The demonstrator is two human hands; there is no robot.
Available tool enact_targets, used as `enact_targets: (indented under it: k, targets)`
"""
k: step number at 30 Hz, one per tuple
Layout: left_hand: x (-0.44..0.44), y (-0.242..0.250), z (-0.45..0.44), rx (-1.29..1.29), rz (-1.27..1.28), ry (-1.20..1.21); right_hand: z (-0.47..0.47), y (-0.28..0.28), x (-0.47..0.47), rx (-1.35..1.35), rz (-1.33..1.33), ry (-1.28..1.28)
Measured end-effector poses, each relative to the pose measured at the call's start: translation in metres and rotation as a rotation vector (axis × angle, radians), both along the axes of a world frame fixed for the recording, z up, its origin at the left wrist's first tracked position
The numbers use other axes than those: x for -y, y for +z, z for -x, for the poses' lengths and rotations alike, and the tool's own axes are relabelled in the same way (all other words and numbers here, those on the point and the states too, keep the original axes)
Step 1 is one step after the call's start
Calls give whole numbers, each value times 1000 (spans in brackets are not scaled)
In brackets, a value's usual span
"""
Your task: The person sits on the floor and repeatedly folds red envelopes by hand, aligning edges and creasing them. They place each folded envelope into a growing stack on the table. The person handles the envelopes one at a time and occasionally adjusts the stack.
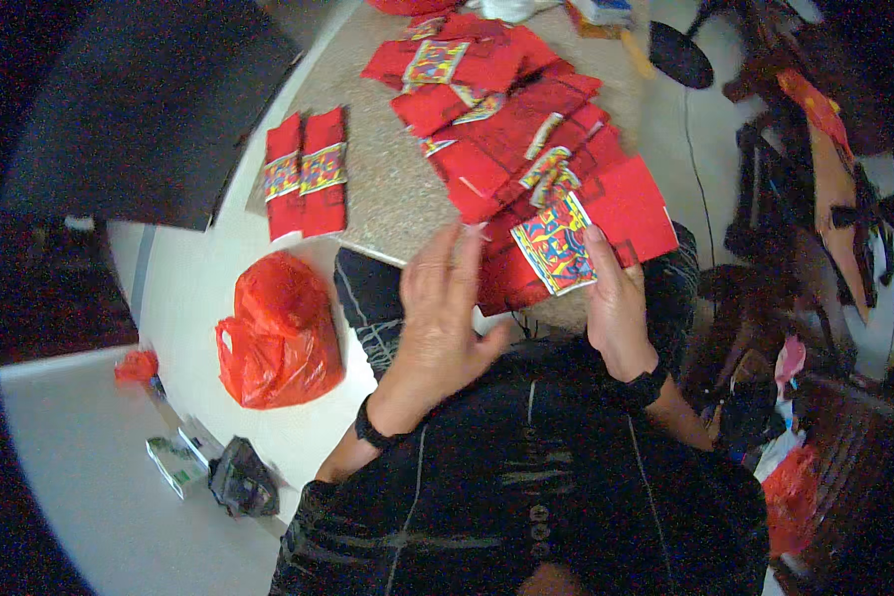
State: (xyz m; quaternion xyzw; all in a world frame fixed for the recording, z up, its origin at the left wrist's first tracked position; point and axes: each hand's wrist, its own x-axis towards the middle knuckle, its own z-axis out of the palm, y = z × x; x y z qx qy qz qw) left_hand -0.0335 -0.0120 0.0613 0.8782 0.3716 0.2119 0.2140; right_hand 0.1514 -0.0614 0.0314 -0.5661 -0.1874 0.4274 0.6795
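My right hand (617,305) grips a red sheet (633,201) that carries a patterned, playing-card-like band (558,244), the thumb on the band's edge. At the sheet's left side is my left hand (447,305), fingers extended and slightly blurred; nothing is plainly held in it. Beyond both hands, overlapping red pieces (499,149) with similar bands lie in a loose pile, and small rolled patterned strips (547,167) rest on them. Two narrow red folded bundles (324,205), each with a patterned band round its middle, lie side by side to the left.
The speckled tabletop (387,186) has its near edge by my lap. On the floor at left are a red plastic bag (283,335), a black bag (244,477) and a box (175,465). A round black base (680,56) with a cable stands beyond the table's right side.
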Motion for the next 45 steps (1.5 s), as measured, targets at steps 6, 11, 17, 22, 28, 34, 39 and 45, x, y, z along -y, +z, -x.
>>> enact_targets:
  k: [6, 11, 17, 22, 28, 34, 39, 45]
  targets:
    - [-9, -10, -31, 139, 10, -28, 21, 10, -2, -83, -89, 115]
    - [-10, -21, -10, 203, 388, -77, 2, 16, 2, -128, 75, 22]
    - [-13, -31, 5, 593, 968, -12, 21, 8, -1, -140, -81, 224]
    - [-17, -32, 5, 560, 1081, -39, 23, 12, -1, -108, -17, 349]
    - [-30, -24, 10, 525, 1043, -138, 28, 15, 4, -129, -14, 646]
    - [-37, -17, 9, 730, 1154, -38, 25, 3, 5, -54, 80, 760]
    - [-61, -12, 22, 845, 1072, 140, 24, -4, 5, -70, 243, 910]
    - [-130, -10, 74, 874, 747, 374, 21, -5, 8, -17, 248, 1041]
